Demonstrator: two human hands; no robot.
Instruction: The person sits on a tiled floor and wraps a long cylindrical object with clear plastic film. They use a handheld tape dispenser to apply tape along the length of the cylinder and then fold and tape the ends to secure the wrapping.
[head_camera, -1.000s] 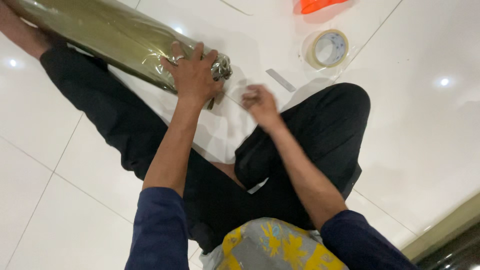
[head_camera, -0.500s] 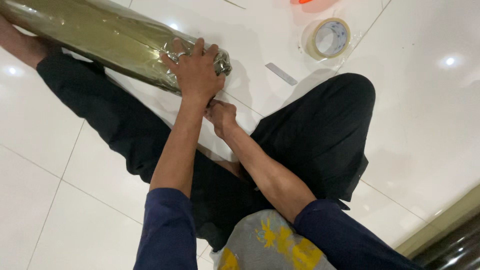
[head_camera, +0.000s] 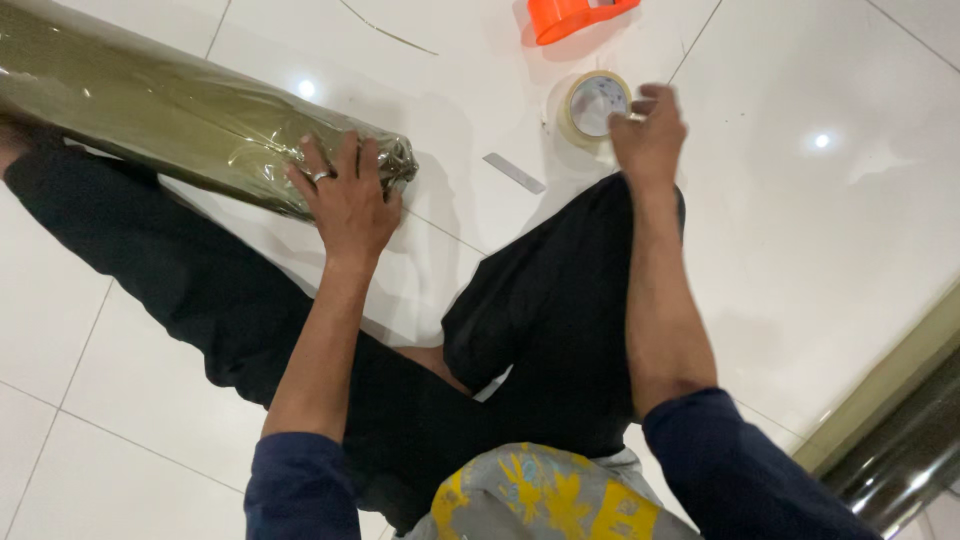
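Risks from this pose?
1. Left hand alone pins the wrapped roll near its bunched end; the roll may turn and the film loosen.
2. Right hand reaches over the knee for the tape roll; it may nudge the tape away.

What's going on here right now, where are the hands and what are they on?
A person sits on a white tiled floor. The left hand presses flat on the end of a long olive-green roll wrapped in clear film. The right hand is stretched out beside a roll of clear tape, fingers near it but not gripping. An orange tape dispenser lies just beyond, and a small grey strip rests between the hands.
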